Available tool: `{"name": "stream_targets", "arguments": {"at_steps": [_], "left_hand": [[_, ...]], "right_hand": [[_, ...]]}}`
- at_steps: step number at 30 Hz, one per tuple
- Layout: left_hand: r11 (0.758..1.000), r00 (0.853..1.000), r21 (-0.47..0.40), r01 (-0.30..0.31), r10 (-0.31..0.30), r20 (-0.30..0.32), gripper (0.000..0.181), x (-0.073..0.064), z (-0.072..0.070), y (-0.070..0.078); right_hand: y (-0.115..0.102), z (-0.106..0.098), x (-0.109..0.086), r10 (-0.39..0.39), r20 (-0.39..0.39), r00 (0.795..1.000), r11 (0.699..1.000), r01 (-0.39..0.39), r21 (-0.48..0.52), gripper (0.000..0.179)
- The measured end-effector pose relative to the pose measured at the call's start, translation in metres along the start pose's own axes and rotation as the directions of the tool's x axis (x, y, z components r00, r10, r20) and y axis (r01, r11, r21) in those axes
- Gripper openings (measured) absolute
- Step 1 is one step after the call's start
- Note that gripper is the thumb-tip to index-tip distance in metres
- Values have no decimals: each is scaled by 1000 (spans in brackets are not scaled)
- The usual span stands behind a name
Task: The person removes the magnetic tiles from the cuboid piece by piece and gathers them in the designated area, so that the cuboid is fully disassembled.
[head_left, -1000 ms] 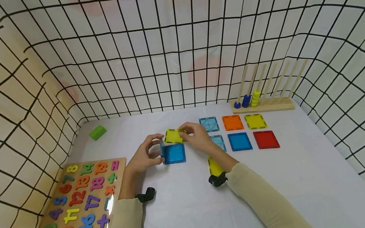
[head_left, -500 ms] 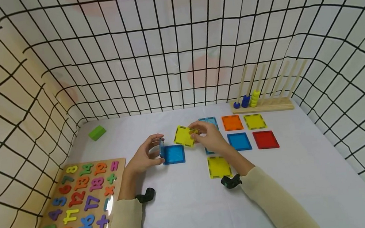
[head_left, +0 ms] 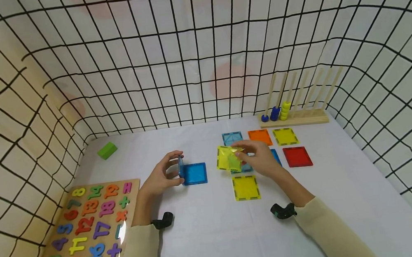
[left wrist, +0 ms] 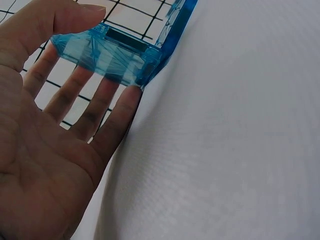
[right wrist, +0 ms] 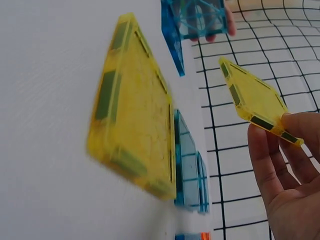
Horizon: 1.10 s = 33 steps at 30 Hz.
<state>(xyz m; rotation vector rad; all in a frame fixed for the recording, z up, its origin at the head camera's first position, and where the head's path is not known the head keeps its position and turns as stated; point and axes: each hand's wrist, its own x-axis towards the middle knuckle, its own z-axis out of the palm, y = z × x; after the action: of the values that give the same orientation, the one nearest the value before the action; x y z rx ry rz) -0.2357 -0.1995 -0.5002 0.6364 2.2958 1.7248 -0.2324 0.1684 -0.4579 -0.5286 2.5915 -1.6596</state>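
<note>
The left hand (head_left: 162,176) props an upright translucent blue square tile (left wrist: 120,52) against the flat blue square tile (head_left: 194,174) (thumb and fingers pinching it, so it stands), while to the right of that flat tile the right hand (head_left: 263,160) pinches a translucent yellow square tile (head_left: 229,159) in the air.

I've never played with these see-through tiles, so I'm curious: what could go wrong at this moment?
The left hand props an upright blue tile with only thumb and fingers; it may tip over if they shift.

The right hand pinches a yellow tile by one corner, tilted in the air above the flat tiles. It could slip, fall on them and knock them out of line.
</note>
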Motion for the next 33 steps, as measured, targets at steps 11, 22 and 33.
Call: {"name": "stream_targets", "arguments": {"at_steps": [11, 22, 33], "left_hand": [[1000, 1000, 2, 0, 0, 6, 89, -2, 1, 2], [1000, 1000, 0, 6, -6, 7, 89, -1, 0, 0], [1000, 1000, -2, 8, -8, 10, 88, -2, 0, 1]], "right_hand": [[16, -40, -36, 30, -52, 998, 994, -36, -101, 27], [25, -69, -63, 49, -89, 995, 988, -62, -145, 25], [46, -84, -81, 128, -73, 989, 977, -138, -161, 26]]}}
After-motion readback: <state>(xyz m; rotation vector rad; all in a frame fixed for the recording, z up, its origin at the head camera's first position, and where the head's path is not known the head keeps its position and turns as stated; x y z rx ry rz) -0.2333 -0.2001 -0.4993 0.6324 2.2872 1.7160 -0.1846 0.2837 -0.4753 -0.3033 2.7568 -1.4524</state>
